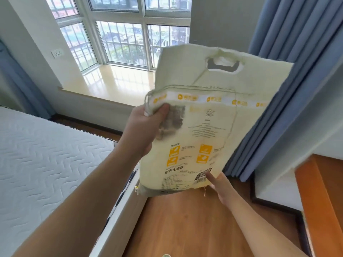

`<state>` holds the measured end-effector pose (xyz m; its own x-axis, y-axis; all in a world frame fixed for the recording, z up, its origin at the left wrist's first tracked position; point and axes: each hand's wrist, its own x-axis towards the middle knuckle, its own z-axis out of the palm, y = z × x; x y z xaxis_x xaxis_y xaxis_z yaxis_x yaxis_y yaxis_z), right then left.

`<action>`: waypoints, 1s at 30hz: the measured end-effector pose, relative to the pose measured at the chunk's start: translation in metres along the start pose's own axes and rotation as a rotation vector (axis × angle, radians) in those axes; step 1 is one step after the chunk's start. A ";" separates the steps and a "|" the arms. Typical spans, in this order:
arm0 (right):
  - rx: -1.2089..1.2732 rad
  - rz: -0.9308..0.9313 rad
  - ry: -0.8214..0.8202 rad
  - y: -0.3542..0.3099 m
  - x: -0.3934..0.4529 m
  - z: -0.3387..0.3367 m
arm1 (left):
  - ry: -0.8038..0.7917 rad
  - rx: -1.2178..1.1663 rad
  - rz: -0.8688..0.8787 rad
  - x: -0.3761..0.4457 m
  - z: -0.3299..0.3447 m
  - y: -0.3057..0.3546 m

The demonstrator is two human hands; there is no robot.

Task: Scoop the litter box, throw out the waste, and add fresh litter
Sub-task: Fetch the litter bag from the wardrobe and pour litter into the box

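Note:
A pale yellow cat litter bag (209, 123) with orange icons and a cut-out carry handle hangs upright in the air in front of me. My left hand (148, 125) grips its upper left corner, where the seam and a loose string are. My right hand (220, 184) supports the bag's lower right corner from below, thumb against the printed face and fingers hidden behind the bag. Dark litter shows through the material near my left thumb. No litter box or scoop is in view.
A white quilted mattress (46, 164) lies at the left. Wooden floor (185, 225) runs between it and an orange wooden cabinet (323, 201) at the right. Blue curtains (289, 52) hang behind the bag beside a bay window sill (115, 84).

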<state>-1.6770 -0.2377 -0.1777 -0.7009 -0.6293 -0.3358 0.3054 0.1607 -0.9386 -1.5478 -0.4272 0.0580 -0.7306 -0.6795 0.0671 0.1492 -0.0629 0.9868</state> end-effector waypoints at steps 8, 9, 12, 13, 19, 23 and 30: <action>0.373 0.022 0.141 -0.030 0.062 0.000 | -0.030 -0.058 -0.015 0.071 0.033 0.006; 0.488 0.083 0.187 -0.033 0.072 -0.001 | -0.027 -0.075 -0.027 0.080 0.039 0.004; 0.768 0.161 0.168 -0.040 0.106 -0.007 | -0.047 -0.080 -0.066 0.103 0.060 -0.002; 0.810 0.134 0.112 -0.045 0.119 -0.010 | -0.047 -0.074 -0.078 0.112 0.069 -0.005; 0.831 0.161 0.153 -0.067 0.200 -0.035 | 0.003 -0.068 -0.109 0.179 0.123 -0.026; 0.808 0.300 0.229 -0.038 0.264 -0.064 | 0.042 -0.068 -0.141 0.224 0.166 -0.032; 0.948 0.317 0.063 -0.097 0.294 -0.052 | 0.080 -0.098 -0.173 0.285 0.210 -0.029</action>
<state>-1.9461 -0.3993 -0.1900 -0.5223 -0.6167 -0.5890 0.8528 -0.3753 -0.3632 -1.9001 -0.4654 0.0796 -0.6962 -0.7081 -0.1174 0.0937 -0.2518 0.9632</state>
